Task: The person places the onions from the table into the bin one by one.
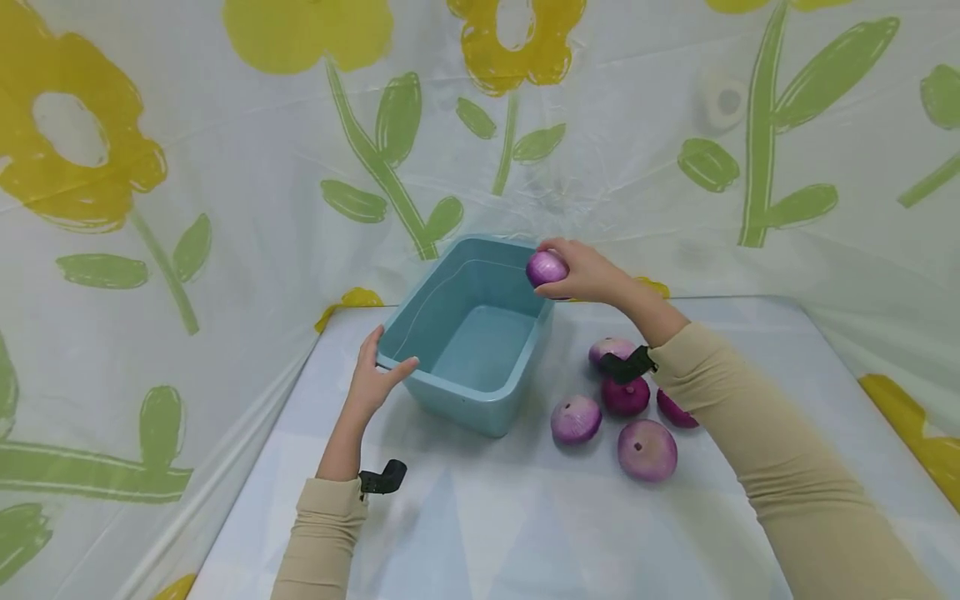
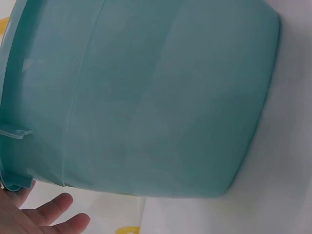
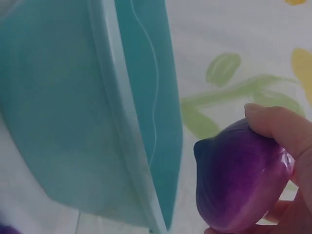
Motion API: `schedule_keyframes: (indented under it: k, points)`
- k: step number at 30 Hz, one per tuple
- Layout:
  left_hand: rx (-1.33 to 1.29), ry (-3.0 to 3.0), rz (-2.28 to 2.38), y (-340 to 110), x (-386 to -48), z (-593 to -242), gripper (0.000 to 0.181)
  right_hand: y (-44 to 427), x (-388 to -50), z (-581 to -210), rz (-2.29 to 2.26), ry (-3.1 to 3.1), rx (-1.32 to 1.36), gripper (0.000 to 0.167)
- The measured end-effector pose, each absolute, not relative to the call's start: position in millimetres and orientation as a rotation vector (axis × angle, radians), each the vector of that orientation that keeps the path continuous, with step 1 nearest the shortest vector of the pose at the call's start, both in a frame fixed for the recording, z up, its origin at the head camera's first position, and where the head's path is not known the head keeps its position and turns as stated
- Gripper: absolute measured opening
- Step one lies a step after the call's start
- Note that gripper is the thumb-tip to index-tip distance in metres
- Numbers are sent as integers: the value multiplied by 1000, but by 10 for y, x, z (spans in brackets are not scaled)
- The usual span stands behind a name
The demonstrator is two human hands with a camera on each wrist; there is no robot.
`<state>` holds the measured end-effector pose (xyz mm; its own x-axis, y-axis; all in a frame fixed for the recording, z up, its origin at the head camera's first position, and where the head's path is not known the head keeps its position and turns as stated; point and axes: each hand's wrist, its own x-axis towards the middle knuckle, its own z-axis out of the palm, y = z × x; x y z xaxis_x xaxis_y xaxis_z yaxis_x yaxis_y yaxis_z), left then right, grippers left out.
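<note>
A blue-green plastic bin (image 1: 468,400) stands on the table, its inside bare. The left hand (image 1: 372,379) grips the bin's near left rim, thumb over the edge; in the left wrist view its fingers (image 2: 54,210) show beside the bin's outer wall (image 2: 146,107). The right hand (image 1: 588,273) holds a purple onion (image 1: 547,268) above the bin's right far rim. In the right wrist view the onion (image 3: 239,180) sits between thumb and fingers of the right hand (image 3: 292,161), beside the bin's rim (image 3: 119,92), not touching it.
Several purple onions lie on the table right of the bin, among them one pale onion (image 1: 647,451), another (image 1: 576,419) and a darker one (image 1: 626,397), partly below the right forearm. A flower-patterned sheet (image 1: 615,150) hangs behind the table.
</note>
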<state>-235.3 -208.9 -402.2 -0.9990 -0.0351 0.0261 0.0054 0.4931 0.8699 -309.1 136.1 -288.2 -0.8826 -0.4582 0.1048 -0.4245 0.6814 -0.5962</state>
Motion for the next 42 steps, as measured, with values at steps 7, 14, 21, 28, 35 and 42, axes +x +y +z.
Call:
schedule_keyframes:
  k: [7, 14, 21, 28, 35, 42]
  points:
    - [26, -2675, -1548, -2103, -2360, -4036, 92, 1051, -3050, -2876, -1053, 2783, -785, 58]
    - [30, -2671, -1568, -2088, -2368, -4033, 93, 1075, -3001, -2902, -1073, 2762, -762, 53]
    - [20, -2706, -1516, -2085, -2380, -4020, 93, 1399, -2922, -2966, -1070, 2844, -718, 55]
    - [-26, -2822, -1304, -2134, -2401, -3952, 94, 1821, -2693, -3098, -1068, 2827, -663, 58]
    - [-105, -2914, -1098, -2132, -2539, -3828, 93, 2152, -2336, -3489, -1045, 2808, -608, 65]
    - [-127, -2918, -1002, -2055, -2638, -3807, 86, 2369, -1937, -4100, -1063, 2903, -781, 61]
